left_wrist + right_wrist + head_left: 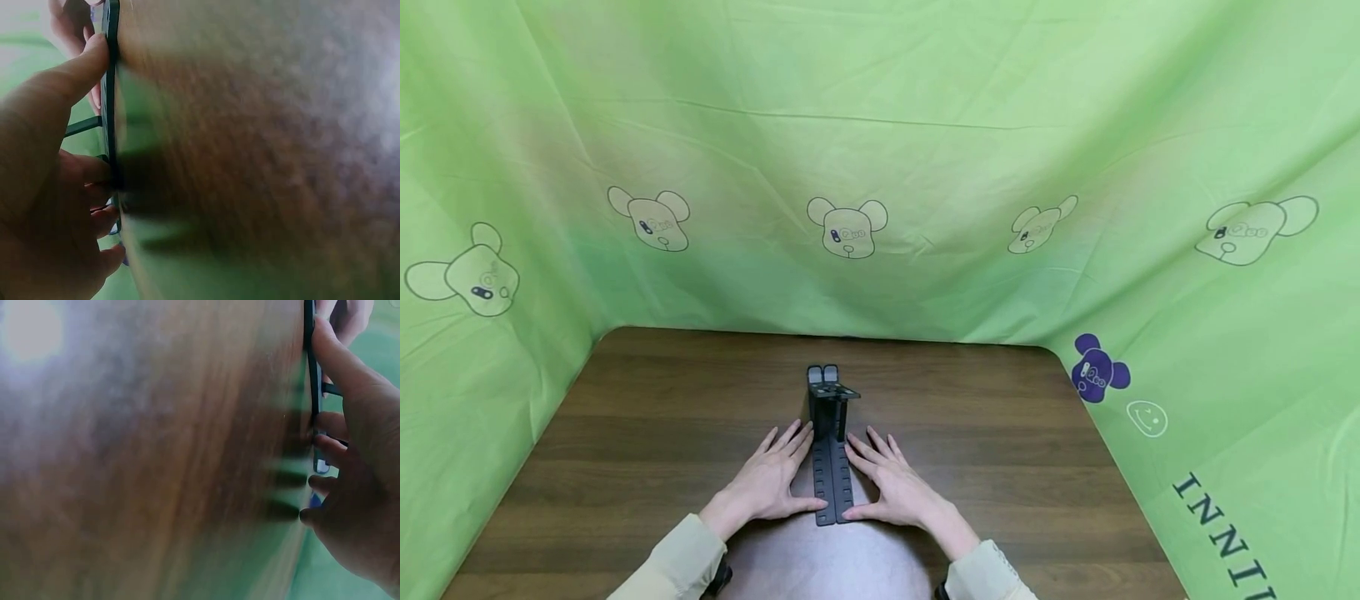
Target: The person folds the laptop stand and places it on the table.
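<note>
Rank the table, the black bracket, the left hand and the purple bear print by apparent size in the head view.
1. Table, by far the largest.
2. Left hand.
3. Black bracket, close to the hand in extent; too alike to rank firmly.
4. Purple bear print, smallest, though it is farther from the camera.

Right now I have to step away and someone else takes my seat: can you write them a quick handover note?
Left hand: flat on the table, fingers straight, thumb against the left edge of the black perforated bracket.
Right hand: mirrors it, flat, thumb against the bracket's right edge.
Bracket: two slotted strips lying side by side at the table's middle, their far end standing upright with a small shelf on top.
Done: bracket is set between both hands.
Left: nothing is gripped or lifted yet; no other parts are in view.
</note>
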Tool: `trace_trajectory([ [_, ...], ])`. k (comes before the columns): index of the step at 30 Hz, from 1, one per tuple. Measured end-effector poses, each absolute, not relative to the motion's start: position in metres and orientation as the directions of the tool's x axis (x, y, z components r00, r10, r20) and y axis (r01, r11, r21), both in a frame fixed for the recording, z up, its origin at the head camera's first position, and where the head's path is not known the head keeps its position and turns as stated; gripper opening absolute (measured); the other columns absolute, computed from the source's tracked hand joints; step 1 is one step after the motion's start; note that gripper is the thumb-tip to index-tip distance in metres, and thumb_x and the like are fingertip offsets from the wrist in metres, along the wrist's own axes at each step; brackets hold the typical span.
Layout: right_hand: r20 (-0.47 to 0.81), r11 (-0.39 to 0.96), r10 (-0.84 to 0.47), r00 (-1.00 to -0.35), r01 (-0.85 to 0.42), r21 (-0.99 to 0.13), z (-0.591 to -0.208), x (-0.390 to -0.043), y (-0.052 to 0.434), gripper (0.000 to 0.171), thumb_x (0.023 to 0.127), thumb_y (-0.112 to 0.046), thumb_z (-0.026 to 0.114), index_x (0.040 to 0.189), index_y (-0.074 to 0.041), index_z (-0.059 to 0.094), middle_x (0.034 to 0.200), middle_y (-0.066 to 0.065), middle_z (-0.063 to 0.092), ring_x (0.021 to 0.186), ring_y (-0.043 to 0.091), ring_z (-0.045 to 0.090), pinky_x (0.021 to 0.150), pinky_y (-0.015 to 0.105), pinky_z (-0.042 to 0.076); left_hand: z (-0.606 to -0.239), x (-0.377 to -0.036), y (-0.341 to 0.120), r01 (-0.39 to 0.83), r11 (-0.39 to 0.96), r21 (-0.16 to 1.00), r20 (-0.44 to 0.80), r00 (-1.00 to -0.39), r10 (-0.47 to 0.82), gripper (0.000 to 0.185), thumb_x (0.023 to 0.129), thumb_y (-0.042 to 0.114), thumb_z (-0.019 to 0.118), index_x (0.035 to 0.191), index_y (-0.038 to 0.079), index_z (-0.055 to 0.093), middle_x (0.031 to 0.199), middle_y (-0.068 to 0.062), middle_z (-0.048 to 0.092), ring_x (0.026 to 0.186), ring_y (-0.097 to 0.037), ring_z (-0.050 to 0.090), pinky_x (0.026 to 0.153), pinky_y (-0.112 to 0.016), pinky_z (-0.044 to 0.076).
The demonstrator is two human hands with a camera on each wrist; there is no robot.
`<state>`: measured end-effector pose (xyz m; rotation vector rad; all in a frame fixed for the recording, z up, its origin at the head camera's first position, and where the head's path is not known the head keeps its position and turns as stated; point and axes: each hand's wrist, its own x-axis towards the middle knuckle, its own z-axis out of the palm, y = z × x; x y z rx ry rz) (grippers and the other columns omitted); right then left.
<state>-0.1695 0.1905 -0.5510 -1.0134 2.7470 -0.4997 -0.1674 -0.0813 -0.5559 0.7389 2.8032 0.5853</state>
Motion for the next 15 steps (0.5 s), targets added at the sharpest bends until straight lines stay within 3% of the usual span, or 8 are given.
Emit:
trace_trajectory([
  [15,-0.032,0.718,-0.644,-0.764,-0.590,-0.370,-0.5514,-0.1663,0.1854,0.099,0.089,-0.054,0.087,0.162,0.003,0.050,0.175,0.017,0.044,0.163,0.053,0.034,0.130,0.075,0.029,-0.5564,-0.1739,-0.0872,0.461,0.771,0.438,-0.081,-0.834,0.545,0.112,0.090,0.065,0.082,0.166,-0.006,0.039,0.179,-0.019,0.036,0.170,-0.041,0.028,0.137,-0.066,0.024],
])
